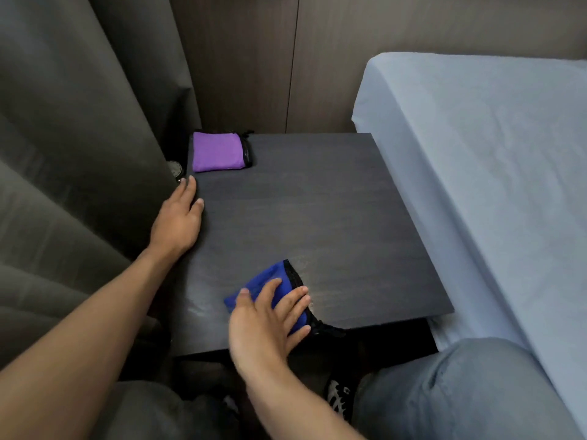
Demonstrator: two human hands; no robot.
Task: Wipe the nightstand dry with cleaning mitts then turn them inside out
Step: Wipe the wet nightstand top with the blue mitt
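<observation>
The dark wood nightstand (317, 211) fills the middle of the view. A blue cleaning mitt (270, 281) with a black cuff lies near its front edge, and my right hand (266, 325) presses flat on top of it with fingers spread. Faint streaks show on the wood beside the mitt. A purple mitt (217, 151) with a black cuff lies flat at the back left corner, untouched. My left hand (179, 217) rests open on the nightstand's left edge, holding nothing.
A bed with a pale blue sheet (476, 185) stands close on the right. Grey curtains (70, 154) hang on the left, and a wood-panelled wall is behind. My knees in grey trousers and a shoe (338, 398) are below the front edge.
</observation>
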